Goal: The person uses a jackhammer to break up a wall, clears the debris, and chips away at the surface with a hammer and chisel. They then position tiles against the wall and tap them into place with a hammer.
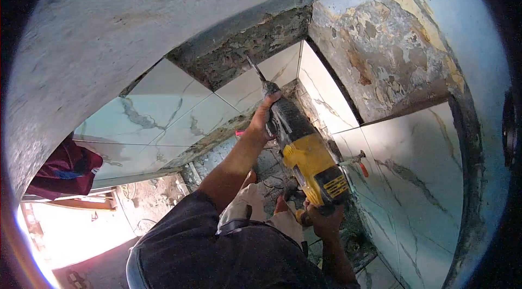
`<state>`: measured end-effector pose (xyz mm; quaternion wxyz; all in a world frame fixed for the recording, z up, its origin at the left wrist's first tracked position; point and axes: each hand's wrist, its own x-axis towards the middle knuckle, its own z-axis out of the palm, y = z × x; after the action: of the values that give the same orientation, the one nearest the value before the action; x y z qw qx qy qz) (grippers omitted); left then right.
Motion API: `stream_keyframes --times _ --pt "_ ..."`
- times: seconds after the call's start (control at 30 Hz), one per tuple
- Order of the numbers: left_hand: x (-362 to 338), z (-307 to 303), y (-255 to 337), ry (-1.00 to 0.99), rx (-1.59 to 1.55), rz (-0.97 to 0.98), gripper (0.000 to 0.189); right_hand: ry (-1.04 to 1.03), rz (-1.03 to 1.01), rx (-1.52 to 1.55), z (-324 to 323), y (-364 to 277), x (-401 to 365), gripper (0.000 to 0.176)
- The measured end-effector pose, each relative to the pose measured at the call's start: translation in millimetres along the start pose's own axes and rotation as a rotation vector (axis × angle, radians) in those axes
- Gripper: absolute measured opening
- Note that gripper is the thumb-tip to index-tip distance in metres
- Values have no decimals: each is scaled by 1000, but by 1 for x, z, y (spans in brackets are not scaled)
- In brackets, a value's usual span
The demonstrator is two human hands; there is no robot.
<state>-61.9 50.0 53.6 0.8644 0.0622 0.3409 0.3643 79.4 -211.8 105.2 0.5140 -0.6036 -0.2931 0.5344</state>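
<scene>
A yellow and black rotary hammer (310, 158) lies diagonally across the middle of the head view. My left hand (265, 115) is wrapped round its black front section, close behind the chuck. At the rear, my right hand (324, 219) grips the handle, partly hidden by the machine's body. The long metal bit (255, 68) points up and away. Its tip overlaps the rough bare strip of wall (234, 52) just above the marbled white tiles (266, 79).
To the right, a small tap (353, 159) with an orange-red part juts from the tiled wall (413, 169). Above it is a patch of peeling plaster (375, 44). Maroon cloth (65, 169) hangs at the left. My bare feet are on the rubble-strewn floor below.
</scene>
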Motion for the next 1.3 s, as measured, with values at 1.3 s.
stream_keyframes --times 1.3 --pt "-20 6 -38 47 114 -48 35 -62 53 -415 -38 81 -54 69"
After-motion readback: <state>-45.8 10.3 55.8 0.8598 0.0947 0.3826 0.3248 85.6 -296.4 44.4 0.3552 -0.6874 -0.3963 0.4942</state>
